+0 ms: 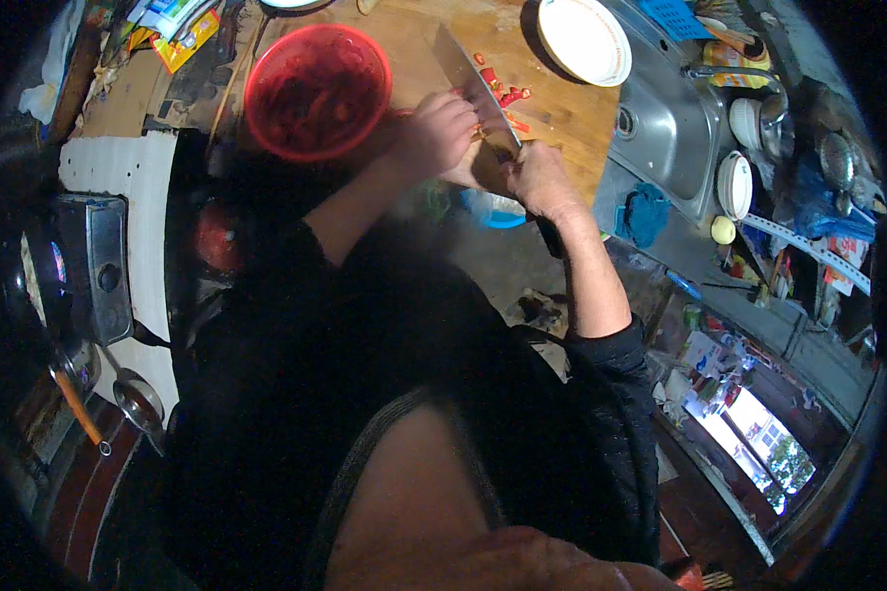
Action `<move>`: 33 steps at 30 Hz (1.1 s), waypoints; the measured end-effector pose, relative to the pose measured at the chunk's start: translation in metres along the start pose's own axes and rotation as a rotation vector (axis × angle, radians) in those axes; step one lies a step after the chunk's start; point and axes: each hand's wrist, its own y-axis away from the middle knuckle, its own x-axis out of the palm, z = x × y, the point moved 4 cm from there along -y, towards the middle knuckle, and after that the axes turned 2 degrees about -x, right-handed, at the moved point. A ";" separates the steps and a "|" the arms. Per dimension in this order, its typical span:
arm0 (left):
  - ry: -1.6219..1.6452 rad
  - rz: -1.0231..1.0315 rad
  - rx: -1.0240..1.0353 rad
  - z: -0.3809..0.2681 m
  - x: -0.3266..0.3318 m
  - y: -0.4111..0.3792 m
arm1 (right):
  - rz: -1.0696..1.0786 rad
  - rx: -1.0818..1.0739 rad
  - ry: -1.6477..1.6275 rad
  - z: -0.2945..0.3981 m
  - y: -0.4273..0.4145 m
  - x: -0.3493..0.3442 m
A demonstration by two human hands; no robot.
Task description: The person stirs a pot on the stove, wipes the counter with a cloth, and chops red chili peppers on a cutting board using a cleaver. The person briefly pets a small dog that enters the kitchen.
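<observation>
My right hand [543, 181] grips a wide-bladed kitchen cleaver [480, 92] by its handle, the blade standing on edge over the wooden cutting board [584, 151]. Just left of the blade, my left hand [443, 133] has its fingers curled against the board, with a bit of red chili pepper at the fingertips. Cut red chili pieces [514, 96] lie to the right of the blade. A red plastic basin [318, 92] with dark, wet contents stands at the left of the board. What those contents are is hard to tell.
A white bowl [584, 41] stands at the board's upper right. Beyond the right edge is a steel sink [669, 125], with a blue cloth [644, 214] at its near side. Food packets [185, 41] lie at the upper left. A gas stove [107, 270] and a ladle [139, 402] are at far left.
</observation>
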 end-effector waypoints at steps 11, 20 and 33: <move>-0.025 -0.024 -0.019 0.003 0.008 0.002 | -0.167 0.039 -0.021 -0.016 -0.035 0.026; 0.071 -0.103 -0.160 0.012 0.005 -0.025 | -0.387 0.174 -0.062 -0.055 0.010 -0.008; 0.010 0.056 -0.262 0.008 -0.003 -0.011 | -0.318 0.099 0.072 -0.057 0.011 0.015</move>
